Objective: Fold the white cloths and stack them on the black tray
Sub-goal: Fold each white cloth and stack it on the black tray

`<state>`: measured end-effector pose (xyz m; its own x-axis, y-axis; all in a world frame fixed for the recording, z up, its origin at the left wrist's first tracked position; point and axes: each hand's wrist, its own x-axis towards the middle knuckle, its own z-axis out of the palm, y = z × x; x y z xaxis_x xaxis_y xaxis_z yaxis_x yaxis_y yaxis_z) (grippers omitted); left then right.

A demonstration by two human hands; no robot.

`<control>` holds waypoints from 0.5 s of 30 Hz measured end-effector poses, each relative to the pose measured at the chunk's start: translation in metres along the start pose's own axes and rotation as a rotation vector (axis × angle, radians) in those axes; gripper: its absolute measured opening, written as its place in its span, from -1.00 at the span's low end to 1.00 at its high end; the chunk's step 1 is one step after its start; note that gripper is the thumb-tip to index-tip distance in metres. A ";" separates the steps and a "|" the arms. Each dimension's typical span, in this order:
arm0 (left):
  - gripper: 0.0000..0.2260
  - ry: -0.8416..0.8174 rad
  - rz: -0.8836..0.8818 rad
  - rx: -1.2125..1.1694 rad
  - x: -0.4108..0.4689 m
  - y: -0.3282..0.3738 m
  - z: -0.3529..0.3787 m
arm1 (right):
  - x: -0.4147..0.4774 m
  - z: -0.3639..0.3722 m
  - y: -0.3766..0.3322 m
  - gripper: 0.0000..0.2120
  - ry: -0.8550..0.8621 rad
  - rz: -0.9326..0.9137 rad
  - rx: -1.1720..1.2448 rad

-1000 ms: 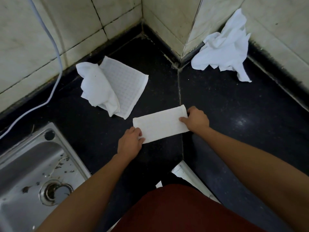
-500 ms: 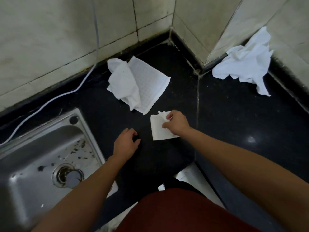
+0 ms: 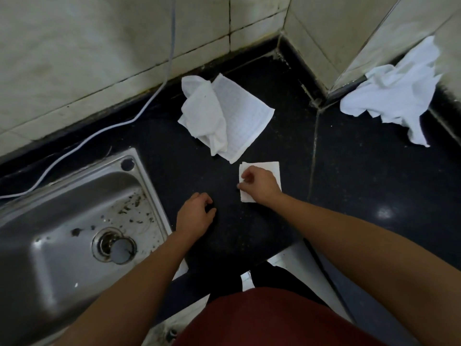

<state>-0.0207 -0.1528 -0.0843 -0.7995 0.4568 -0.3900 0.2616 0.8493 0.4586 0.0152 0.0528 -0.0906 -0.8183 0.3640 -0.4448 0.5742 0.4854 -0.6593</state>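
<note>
A small folded white cloth lies flat on the black counter. My right hand rests on top of it, fingers pinching its left edge. My left hand sits on the bare counter to the left of the cloth, fingers curled and holding nothing. Behind the folded cloth lies a loose pair of white cloths, one crumpled over a flat gridded one. A crumpled heap of white cloth rests against the wall at the far right. No black tray is distinguishable from the dark counter.
A steel sink with debris around its drain is set into the counter at the left. A white cable runs down the tiled wall and along the counter's back edge. The tiled walls form a corner behind the cloths.
The long folded strip has been folded in half into a small square. My left hand let go of it and rests on the counter. My right hand now presses the square flat.
</note>
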 end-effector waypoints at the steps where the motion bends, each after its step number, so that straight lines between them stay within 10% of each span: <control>1: -0.82 -0.001 0.007 0.003 0.001 0.004 0.000 | 0.001 -0.002 0.001 -0.79 -0.013 -0.009 0.028; 10: -0.70 -0.037 0.448 0.311 0.030 0.067 0.014 | 0.012 -0.054 0.042 -0.66 0.084 0.223 0.251; 15: -0.56 -0.153 0.341 0.420 0.044 0.067 0.022 | 0.018 -0.074 0.040 -0.71 0.035 0.356 0.534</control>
<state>-0.0262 -0.0701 -0.0882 -0.5527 0.7308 -0.4007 0.7096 0.6647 0.2336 0.0256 0.1377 -0.0797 -0.5732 0.4602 -0.6780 0.7123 -0.1292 -0.6899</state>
